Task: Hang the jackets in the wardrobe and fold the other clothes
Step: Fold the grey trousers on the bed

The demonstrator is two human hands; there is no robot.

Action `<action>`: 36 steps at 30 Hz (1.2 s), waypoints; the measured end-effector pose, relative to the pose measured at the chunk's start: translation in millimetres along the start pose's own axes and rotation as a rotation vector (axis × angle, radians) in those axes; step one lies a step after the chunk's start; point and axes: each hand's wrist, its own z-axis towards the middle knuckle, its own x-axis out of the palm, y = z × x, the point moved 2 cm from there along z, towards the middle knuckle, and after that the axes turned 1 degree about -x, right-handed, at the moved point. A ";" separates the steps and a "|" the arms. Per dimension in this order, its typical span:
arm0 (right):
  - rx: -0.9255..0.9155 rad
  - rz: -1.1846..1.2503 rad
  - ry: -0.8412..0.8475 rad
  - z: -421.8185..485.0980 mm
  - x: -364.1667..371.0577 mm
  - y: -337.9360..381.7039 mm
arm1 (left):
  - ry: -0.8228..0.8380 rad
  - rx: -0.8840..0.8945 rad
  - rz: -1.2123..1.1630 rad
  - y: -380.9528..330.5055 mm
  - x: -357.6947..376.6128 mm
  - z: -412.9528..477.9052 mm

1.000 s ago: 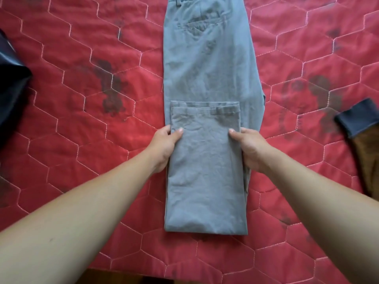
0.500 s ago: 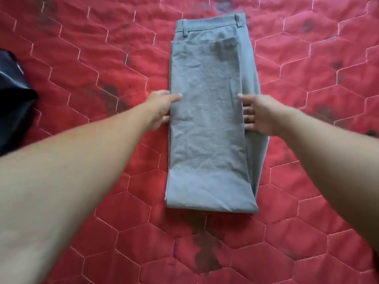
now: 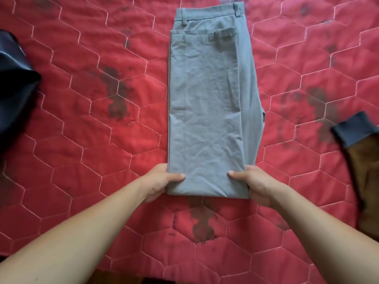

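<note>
Grey trousers lie folded on the red quilt. Left hand and right hand each pinch a near corner of the trousers, thumbs on top.

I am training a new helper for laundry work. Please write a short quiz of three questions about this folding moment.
1. True or false: the left hand and the right hand each grip a near corner of the folded grey cotton trousers.
2. What lies at the right edge of the red quilted bedspread? A) a white towel B) a brown garment with a dark blue cuff C) a yellow hat
3. The trousers' waistband lies at the ___ end from the person.
Key: 1 true; 2 B; 3 far
</note>
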 end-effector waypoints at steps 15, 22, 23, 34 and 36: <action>0.161 0.100 0.034 -38.4 8.3 -62.0 | -0.042 -0.096 -0.020 58.9 7.3 -35.0; -0.084 0.108 -0.035 21.1 22.7 73.7 | -0.212 0.220 -0.064 -81.8 4.9 33.3; -0.128 0.114 -0.064 30.5 25.8 90.8 | -0.240 0.256 -0.084 -99.8 5.1 41.8; -0.616 0.012 -0.302 54.2 27.2 213.8 | -0.335 0.585 -0.158 -230.5 -4.8 53.6; -0.619 -0.059 -0.332 59.0 24.2 233.0 | -0.346 0.585 -0.119 -248.0 -6.9 64.2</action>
